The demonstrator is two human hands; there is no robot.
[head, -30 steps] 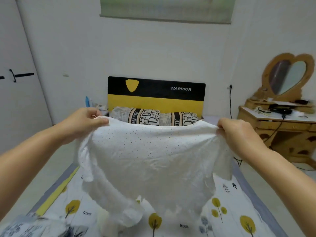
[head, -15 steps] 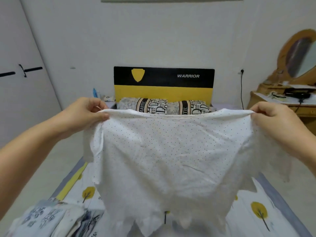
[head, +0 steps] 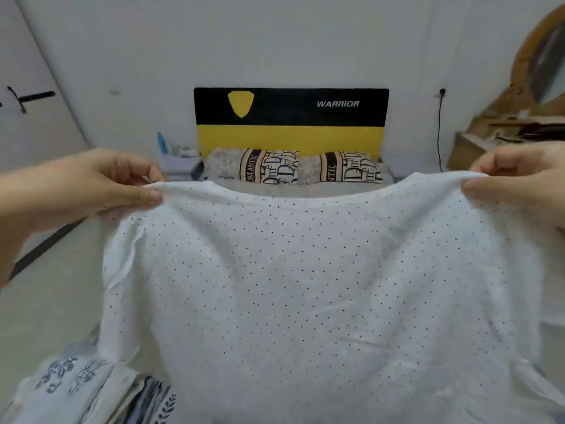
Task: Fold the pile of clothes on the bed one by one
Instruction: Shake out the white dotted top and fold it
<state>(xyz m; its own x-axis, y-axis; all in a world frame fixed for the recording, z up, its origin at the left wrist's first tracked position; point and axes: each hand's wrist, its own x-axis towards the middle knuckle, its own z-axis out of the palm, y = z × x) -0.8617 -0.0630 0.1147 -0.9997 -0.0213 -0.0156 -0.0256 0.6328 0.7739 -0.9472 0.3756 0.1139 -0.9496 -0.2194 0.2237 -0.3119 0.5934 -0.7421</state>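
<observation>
A white garment with small dark dots [head: 305,286] hangs spread wide in front of me, above the bed. My left hand [head: 104,185] pinches its upper left corner between thumb and fingers. My right hand [head: 519,182] pinches the upper right corner the same way. The cloth fills most of the view and hides the bed below it. A stack of printed clothes [head: 76,390] lies at the lower left, partly covered by the garment's hem.
Two patterned pillows [head: 293,166] lie against a black and yellow headboard [head: 290,117] at the far end. A wooden dressing table with a mirror [head: 519,117] stands at the right. A white door or wardrobe [head: 30,102] is on the left.
My hands have drawn further apart and the garment has been stretched flat and brought closer to me. The view has shifted slightly, so the dresser sits nearer the right edge.
</observation>
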